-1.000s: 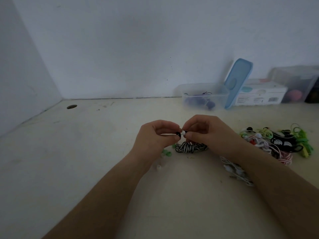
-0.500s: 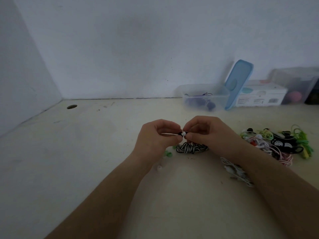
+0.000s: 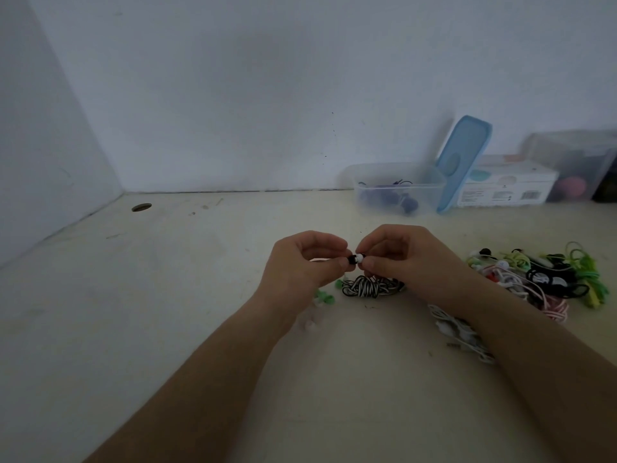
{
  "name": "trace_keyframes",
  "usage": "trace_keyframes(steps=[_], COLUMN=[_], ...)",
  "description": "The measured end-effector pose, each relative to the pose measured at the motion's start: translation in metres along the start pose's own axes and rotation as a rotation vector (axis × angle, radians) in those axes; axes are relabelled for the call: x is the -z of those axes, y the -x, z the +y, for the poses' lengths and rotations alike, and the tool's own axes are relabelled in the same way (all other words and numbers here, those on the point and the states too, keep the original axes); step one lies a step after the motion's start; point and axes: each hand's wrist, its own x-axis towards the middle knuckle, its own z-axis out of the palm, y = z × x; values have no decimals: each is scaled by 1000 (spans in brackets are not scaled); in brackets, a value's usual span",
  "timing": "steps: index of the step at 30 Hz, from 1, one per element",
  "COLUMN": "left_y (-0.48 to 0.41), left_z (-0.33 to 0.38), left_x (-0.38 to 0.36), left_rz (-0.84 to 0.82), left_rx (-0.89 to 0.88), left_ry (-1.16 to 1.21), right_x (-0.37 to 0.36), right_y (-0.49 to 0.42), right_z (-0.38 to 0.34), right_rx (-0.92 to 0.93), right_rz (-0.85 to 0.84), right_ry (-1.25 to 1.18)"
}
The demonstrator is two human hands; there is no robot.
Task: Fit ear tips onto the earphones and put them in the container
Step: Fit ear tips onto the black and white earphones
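Observation:
My left hand [image 3: 302, 262] pinches a black earbud [image 3: 351, 259] between thumb and forefinger. My right hand [image 3: 405, 255] pinches a small white ear tip [image 3: 359, 257] pressed against the bud's end. Both hands hover just above the table's middle. Below them lies the bundled black-and-white striped cable [image 3: 367, 286] of this earphone. A clear plastic container [image 3: 397, 188] stands at the back, with dark purple earphones inside. Loose green and white ear tips [image 3: 323, 299] lie under my left wrist.
A blue lid [image 3: 464, 162] leans against the container. A white carton [image 3: 507, 188] and another clear box [image 3: 574, 165] stand to the right along the wall. A heap of coloured earphones [image 3: 541, 279] lies at right, white earphones [image 3: 460, 332] under my right forearm. A hole [image 3: 141, 207] marks the table's far left.
The hands have hardly moved. The white ear tip stays pressed to the black earbud between the fingertips.

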Motion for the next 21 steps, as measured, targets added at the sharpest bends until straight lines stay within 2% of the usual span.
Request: trace_keyframes(steps=[21], left_y=[-8], left_z=[-1], left_x=[0], left_rz=[-33], left_rx=[-66], left_ry=[-137], right_x=[2], right_y=[0], right_z=[2], right_rx=[14], right_rz=[-6], right_ry=[-1])
